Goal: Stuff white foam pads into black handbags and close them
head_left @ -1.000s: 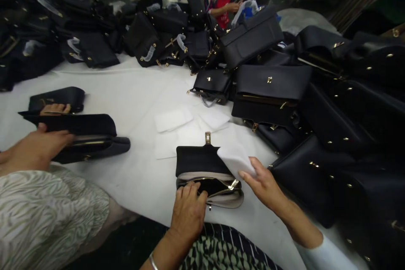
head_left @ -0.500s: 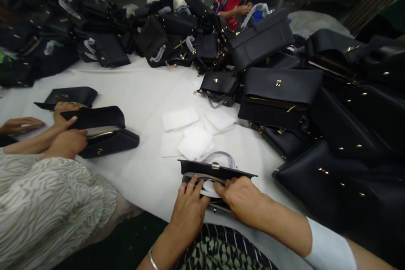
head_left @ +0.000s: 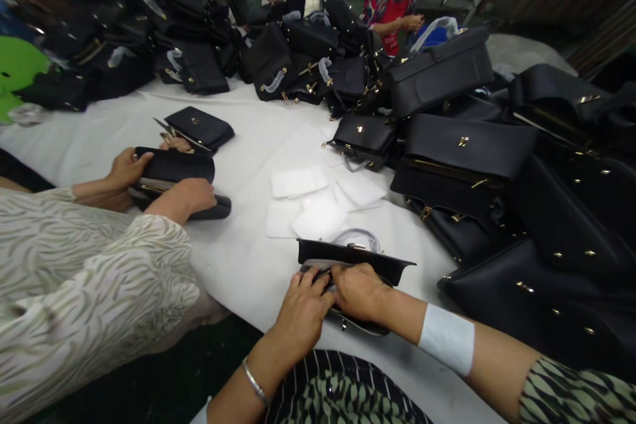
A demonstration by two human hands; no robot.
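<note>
A small black handbag (head_left: 370,260) with a gold clasp lies open on the white table (head_left: 238,265) right in front of me. My left hand (head_left: 304,305) grips its near rim with curled fingers. My right hand (head_left: 358,291) is closed and pushed into the bag's opening, fingertips hidden inside. The white padding sheet I held before is out of sight. A clear wrapped handle (head_left: 355,237) arcs behind the flap.
Loose white padding sheets (head_left: 318,202) lie just beyond the bag. A co-worker in a striped sleeve (head_left: 89,278) at my left handles another black bag (head_left: 173,175). Piles of black handbags (head_left: 521,165) fill the right and far sides. Two more people work at the far end.
My right hand carried the white sheet into the open bag and pushed it inside; the flap has dropped lower. The co-worker's hands shifted on their bag. My view tilted up.
</note>
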